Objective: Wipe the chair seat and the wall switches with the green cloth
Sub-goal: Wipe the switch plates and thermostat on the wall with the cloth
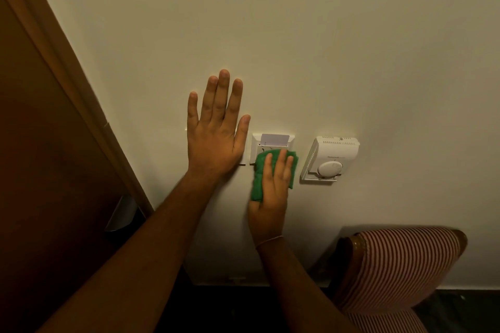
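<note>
My right hand (274,189) presses the folded green cloth (259,178) flat against the lower part of a white key-card switch (272,142) on the wall; a card sticks out of its top slot. My left hand (216,132) lies flat and open on the wall just left of it, fingers spread, covering most of another white switch plate (242,163), of which only the edge shows. The chair (395,265), with red and white striped upholstery and a wooden frame, stands at the lower right against the wall; mostly its backrest is in view.
A white thermostat (330,158) with a round dial hangs right of the card switch. A brown wooden door and frame (54,130) fill the left side, with a metal handle (121,213) low down. A white skirting board (238,280) runs along the dark floor.
</note>
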A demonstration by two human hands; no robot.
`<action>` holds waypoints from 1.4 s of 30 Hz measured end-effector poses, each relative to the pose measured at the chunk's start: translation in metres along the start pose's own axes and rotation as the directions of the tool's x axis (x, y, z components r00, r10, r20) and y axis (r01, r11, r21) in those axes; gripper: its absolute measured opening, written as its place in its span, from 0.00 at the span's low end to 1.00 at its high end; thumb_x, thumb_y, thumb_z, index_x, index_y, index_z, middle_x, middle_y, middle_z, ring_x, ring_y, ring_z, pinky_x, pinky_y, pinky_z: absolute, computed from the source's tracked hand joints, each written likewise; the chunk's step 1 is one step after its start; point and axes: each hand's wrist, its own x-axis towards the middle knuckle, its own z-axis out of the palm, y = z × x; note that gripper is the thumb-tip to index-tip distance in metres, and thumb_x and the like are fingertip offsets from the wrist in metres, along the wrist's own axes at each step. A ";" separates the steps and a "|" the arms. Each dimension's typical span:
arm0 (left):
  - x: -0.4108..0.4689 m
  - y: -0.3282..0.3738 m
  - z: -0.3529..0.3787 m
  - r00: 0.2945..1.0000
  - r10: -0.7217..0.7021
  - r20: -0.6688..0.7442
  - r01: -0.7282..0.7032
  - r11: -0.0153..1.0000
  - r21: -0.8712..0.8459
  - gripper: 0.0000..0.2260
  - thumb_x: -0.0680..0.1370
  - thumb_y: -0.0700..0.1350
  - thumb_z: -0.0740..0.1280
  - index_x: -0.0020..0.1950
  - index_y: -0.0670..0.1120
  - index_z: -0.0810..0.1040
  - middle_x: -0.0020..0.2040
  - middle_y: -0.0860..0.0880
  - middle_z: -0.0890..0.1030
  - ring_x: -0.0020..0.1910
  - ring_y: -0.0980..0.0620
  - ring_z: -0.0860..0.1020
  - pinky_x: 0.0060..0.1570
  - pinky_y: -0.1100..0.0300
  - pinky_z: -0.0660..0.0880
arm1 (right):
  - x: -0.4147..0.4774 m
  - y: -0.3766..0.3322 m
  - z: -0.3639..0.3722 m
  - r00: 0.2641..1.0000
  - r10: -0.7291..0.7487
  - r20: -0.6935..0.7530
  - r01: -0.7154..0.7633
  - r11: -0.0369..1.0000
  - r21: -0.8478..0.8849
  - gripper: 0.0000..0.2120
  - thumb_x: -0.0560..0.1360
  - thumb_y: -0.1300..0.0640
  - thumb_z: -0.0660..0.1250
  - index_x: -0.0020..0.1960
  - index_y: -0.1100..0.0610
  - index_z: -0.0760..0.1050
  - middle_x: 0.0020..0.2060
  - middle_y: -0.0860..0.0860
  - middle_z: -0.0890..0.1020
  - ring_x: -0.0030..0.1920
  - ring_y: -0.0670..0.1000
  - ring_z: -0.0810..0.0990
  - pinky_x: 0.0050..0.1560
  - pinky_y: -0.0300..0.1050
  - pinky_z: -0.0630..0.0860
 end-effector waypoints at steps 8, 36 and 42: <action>-0.001 -0.001 0.001 1.000 -0.002 -0.005 0.002 1.000 -0.001 0.38 0.91 0.56 0.57 0.91 0.50 0.34 0.89 0.50 0.30 0.89 0.50 0.32 0.87 0.46 0.32 | 0.004 0.013 -0.004 0.998 -0.051 -0.032 0.050 0.998 -0.033 0.43 0.71 0.77 0.70 0.83 0.59 0.62 0.85 0.54 0.51 0.86 0.60 0.47 0.78 0.71 0.64; -0.001 -0.001 0.003 1.000 0.002 -0.030 -0.002 1.000 -0.006 0.36 0.92 0.57 0.55 0.91 0.50 0.35 0.89 0.50 0.30 0.89 0.50 0.33 0.87 0.46 0.34 | 0.005 -0.010 0.020 0.991 -0.133 0.011 0.133 0.991 -0.028 0.49 0.74 0.70 0.65 0.86 0.51 0.44 0.86 0.51 0.45 0.86 0.57 0.45 0.84 0.58 0.49; -0.001 -0.001 0.001 1.000 -0.002 -0.011 0.002 1.000 -0.006 0.36 0.92 0.56 0.55 0.91 0.50 0.35 0.89 0.50 0.29 0.89 0.51 0.32 0.87 0.46 0.32 | 0.011 0.016 0.000 0.992 -0.041 -0.117 0.037 0.999 -0.039 0.44 0.74 0.76 0.68 0.84 0.56 0.56 0.86 0.53 0.51 0.86 0.60 0.49 0.80 0.68 0.61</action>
